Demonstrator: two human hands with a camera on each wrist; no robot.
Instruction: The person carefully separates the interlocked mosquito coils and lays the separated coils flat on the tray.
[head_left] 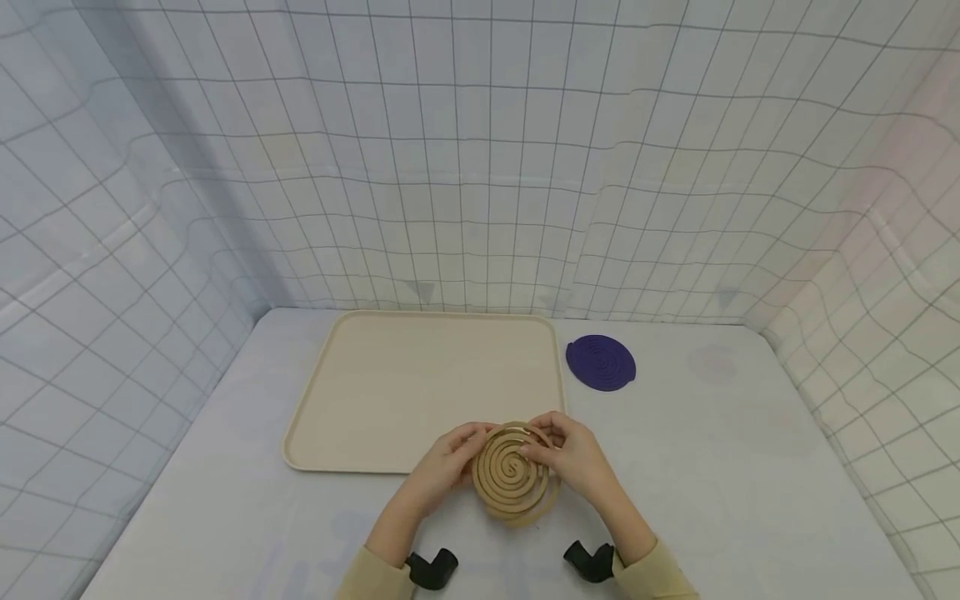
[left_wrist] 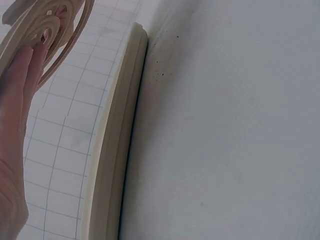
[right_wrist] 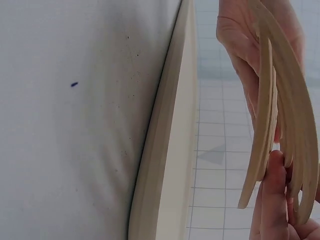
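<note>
Left hand [right_wrist: 243, 47] and right hand [right_wrist: 273, 200] hold splayed tan coils [right_wrist: 304, 120].

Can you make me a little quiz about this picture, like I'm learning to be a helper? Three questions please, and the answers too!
1. Which is nearer the purple mosquito coil: the left hand or the right hand?
2. True or false: the purple mosquito coil lies outside the cream tray.
3. What do both hands hold?
A) the cream tray
B) the tan mosquito coil
C) the purple mosquito coil

Key:
1. The right hand.
2. True.
3. B.
</note>
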